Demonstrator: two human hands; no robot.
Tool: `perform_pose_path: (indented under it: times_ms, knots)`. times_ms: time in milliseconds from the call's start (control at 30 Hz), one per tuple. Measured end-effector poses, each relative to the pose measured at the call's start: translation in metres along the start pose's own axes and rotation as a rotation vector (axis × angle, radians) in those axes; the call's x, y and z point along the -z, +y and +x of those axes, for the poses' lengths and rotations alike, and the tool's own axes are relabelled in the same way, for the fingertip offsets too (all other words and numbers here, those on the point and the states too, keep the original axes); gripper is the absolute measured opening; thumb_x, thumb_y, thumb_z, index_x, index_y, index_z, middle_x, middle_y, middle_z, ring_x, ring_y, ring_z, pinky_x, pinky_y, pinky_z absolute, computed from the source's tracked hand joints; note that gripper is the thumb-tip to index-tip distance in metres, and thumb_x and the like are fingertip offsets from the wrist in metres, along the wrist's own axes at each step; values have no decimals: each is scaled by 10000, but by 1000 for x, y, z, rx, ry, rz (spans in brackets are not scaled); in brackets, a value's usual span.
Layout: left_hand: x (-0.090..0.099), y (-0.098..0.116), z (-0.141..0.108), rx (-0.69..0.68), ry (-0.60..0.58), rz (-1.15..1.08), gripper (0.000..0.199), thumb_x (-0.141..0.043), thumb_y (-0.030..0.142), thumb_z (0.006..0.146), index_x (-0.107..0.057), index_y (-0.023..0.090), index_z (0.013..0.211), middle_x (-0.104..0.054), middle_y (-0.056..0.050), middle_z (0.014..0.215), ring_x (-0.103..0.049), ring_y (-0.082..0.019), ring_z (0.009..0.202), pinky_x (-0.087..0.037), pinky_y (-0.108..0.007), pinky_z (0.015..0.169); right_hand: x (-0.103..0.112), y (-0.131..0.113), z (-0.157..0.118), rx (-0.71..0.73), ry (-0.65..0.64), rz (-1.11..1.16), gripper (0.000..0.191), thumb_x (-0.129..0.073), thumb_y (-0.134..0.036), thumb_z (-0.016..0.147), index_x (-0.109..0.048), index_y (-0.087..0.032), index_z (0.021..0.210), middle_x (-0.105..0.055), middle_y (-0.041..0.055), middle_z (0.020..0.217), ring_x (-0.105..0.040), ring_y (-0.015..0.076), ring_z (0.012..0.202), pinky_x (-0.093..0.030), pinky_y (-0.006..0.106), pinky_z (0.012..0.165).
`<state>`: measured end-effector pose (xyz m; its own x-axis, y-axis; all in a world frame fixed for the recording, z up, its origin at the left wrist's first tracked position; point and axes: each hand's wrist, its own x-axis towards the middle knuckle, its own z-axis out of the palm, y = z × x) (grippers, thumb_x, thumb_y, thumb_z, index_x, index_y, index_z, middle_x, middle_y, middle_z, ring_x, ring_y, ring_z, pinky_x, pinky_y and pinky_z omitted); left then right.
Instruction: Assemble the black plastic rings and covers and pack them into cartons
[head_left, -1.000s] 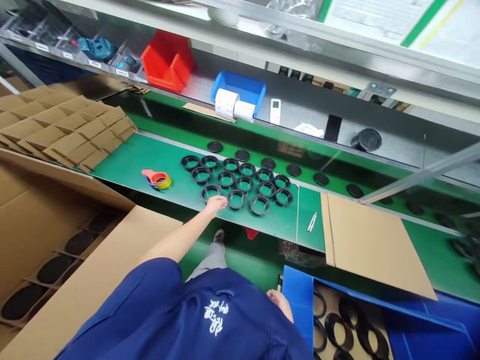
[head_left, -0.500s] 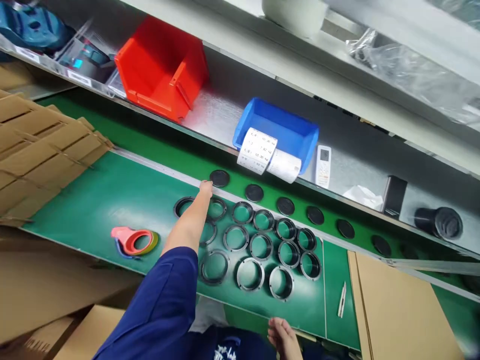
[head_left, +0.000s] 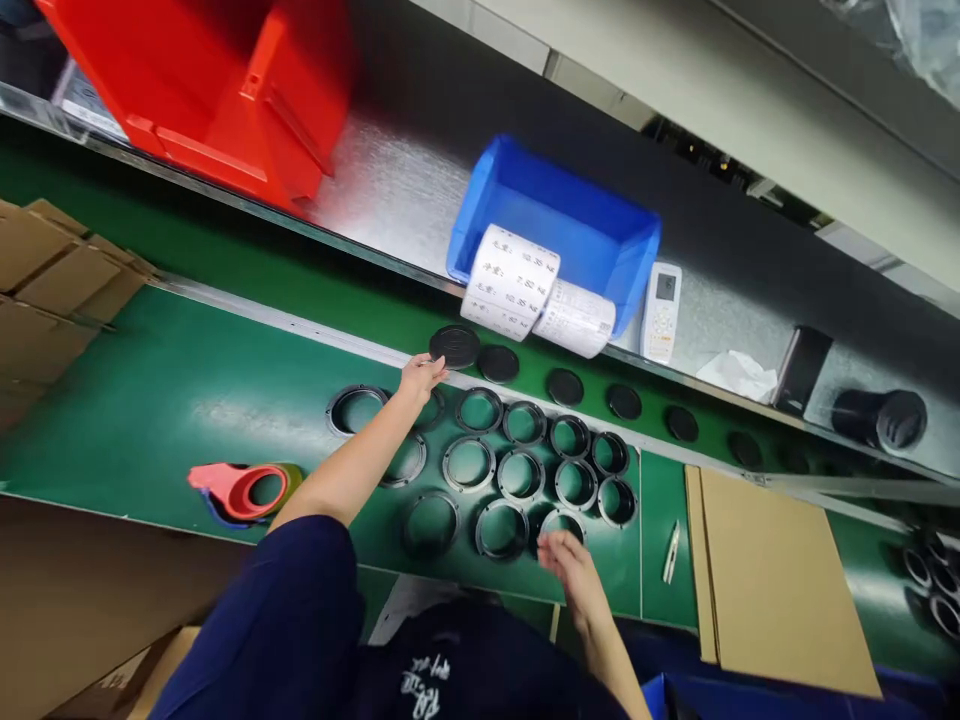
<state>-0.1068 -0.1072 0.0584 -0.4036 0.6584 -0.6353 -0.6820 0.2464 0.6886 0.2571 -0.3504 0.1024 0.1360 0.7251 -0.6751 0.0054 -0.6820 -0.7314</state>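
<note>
My left hand (head_left: 424,375) reaches to the back of the green bench, its fingers closed on the near edge of a round black disc (head_left: 455,346). That disc looks raised and slightly overlaps the neighbouring black disc (head_left: 499,364). Over the front row of black rings, my right hand (head_left: 562,555) hangs with loosely bent fingers and nothing visible in it. It partly covers the front right ring (head_left: 562,524). Several more rings, such as one at the middle (head_left: 521,474), stand in rows on the bench. My left forearm hides part of the leftmost ring (head_left: 355,410) and its neighbours.
Left on the bench lies a red tape dispenser (head_left: 244,490). A cutter knife (head_left: 671,552) and cardboard sheets (head_left: 780,580) lie right. Above, the shelf (head_left: 405,190) carries a red bin (head_left: 217,120), a blue bin (head_left: 570,215) with label rolls (head_left: 510,280), and a remote (head_left: 661,312).
My left hand has moved slightly right with the disc, which now sits nearer its neighbour. My right hand has risen from the bench's front edge to the front rings. The view has shifted closer.
</note>
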Motion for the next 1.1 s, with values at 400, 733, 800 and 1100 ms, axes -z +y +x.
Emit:
perform_pose_path:
  times_ms: [400, 733, 800, 1100]
  knots:
    - [24, -108, -279, -138, -393, 129, 533, -942, 282, 651, -682, 228, 1114, -682, 7, 861, -672, -152, 844, -562, -271, 818, -4, -116, 5, 786, -330, -47, 653, -621, -582, 943, -513, -239, 1488, -583, 122, 1481, -604, 251, 1305, -494, 428, 1126]
    - [-33, -137, -370, 201, -597, -149, 581, -567, 629, 968, -609, 230, 1388, -630, -82, 1432, -435, -333, 1472, -416, -522, 1202, 69, -74, -32, 933, -303, -86, 429, -513, -516, 1025, -662, -252, 1328, -652, 97, 1326, -623, 233, 1229, -519, 430, 1104]
    - [-37, -148, -380, 210, -587, -130, 572, -558, 617, 975, -640, 190, 1347, -653, -95, 1401, -443, -329, 1468, -398, -508, 1222, 85, -69, -36, 1025, -225, -191, 416, -492, -517, 1036, -716, -266, 1281, -631, 99, 1314, -597, 240, 1246, -496, 441, 1126]
    - [-47, -175, -416, 147, -611, -109, 516, -482, 558, 1031, -692, 144, 1255, -683, -112, 1360, -452, -321, 1468, -395, -487, 1227, 121, -48, -26, 1273, -55, -473, 549, -358, -645, 1034, -750, -345, 1274, -505, 91, 1438, -386, 325, 1383, -323, 577, 1214]
